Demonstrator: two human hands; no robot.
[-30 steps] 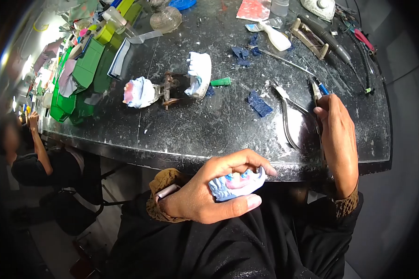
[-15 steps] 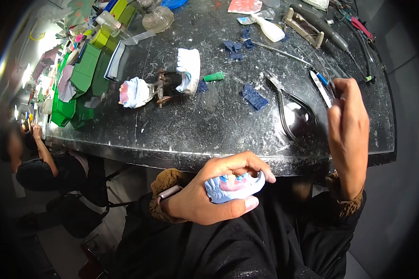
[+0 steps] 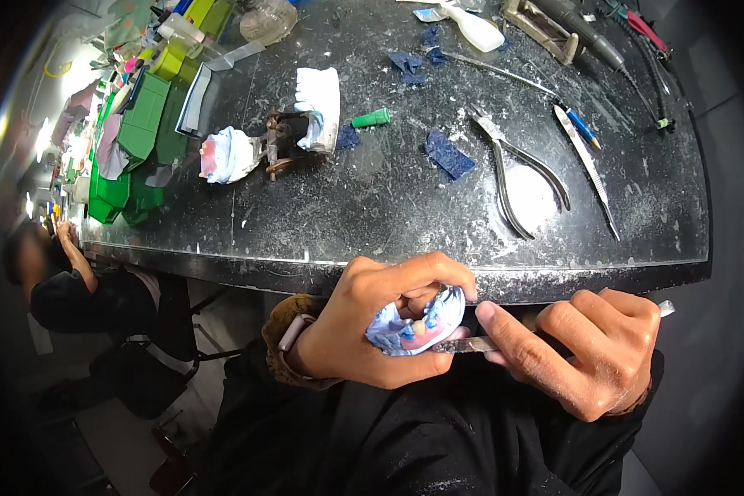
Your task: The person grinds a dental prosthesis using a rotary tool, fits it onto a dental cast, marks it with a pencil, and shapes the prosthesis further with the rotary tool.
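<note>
My left hand [image 3: 372, 318] is closed around a blue-white dental cast [image 3: 382, 332], fingers over its far side and thumb along its near edge. Pink wax [image 3: 422, 337] lines the cast's front, with one cream tooth and blue spots showing. In my right hand [image 3: 583, 351] is a flat metal carving tool [image 3: 469, 345], its dark tip touching or nearly touching the cast by the left thumb. The tool's other end sticks out past my right knuckles. Its middle is hidden by the fingers. Both hands are in front of the bench edge, above my dark clothing.
On the black bench [image 3: 306, 223] lie pliers [image 3: 504, 165], a scalpel [image 3: 587, 165], a blue pencil [image 3: 581, 126] and blue paper scraps [image 3: 450, 155]. An articulator [image 3: 277, 142] bears two casts. Green boxes [image 3: 144, 116] stand left; another person [image 3: 66, 285] sits beyond.
My right hand has come down from above the bench's right side to the cast, bringing the metal tool. The cast has tilted in my left hand, showing the tooth. The view has shifted slightly.
</note>
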